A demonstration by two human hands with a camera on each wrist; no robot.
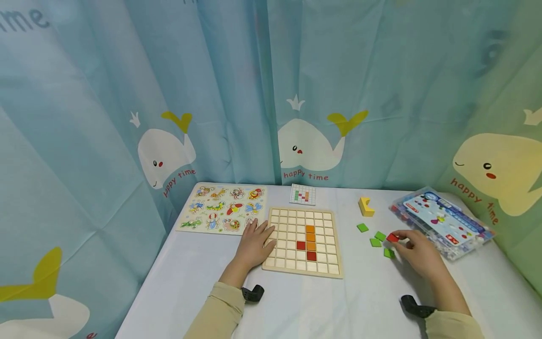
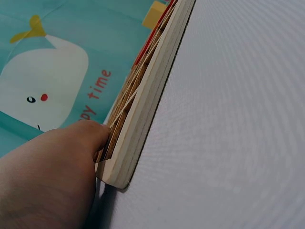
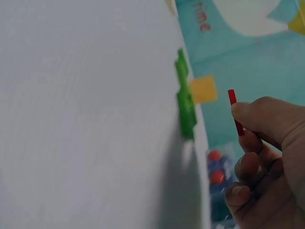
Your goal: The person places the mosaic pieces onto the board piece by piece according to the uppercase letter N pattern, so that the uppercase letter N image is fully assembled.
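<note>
My right hand (image 1: 419, 253) pinches a red square tile (image 3: 233, 97) between thumb and fingertips, just above several green tiles (image 1: 362, 228) on the table. A wooden grid board (image 1: 291, 264) lies in the middle. In its cells, three orange tiles (image 1: 310, 229) form a column, with a red tile (image 1: 311, 256) below them and another red tile (image 1: 301, 245) to the left. My left hand (image 1: 253, 246) rests at the board's left edge with fingers extended. In the left wrist view its thumb (image 2: 93, 133) touches the board near a corner.
Behind the board lies a small card (image 1: 303, 194) printed with a coloured grid pattern. An insect picture board (image 1: 221, 194) is at the back left. On the right are a yellow block (image 1: 366, 207) with a curved notch and a clear plastic box (image 1: 444, 219). A whale-print curtain (image 1: 237, 94) stands behind.
</note>
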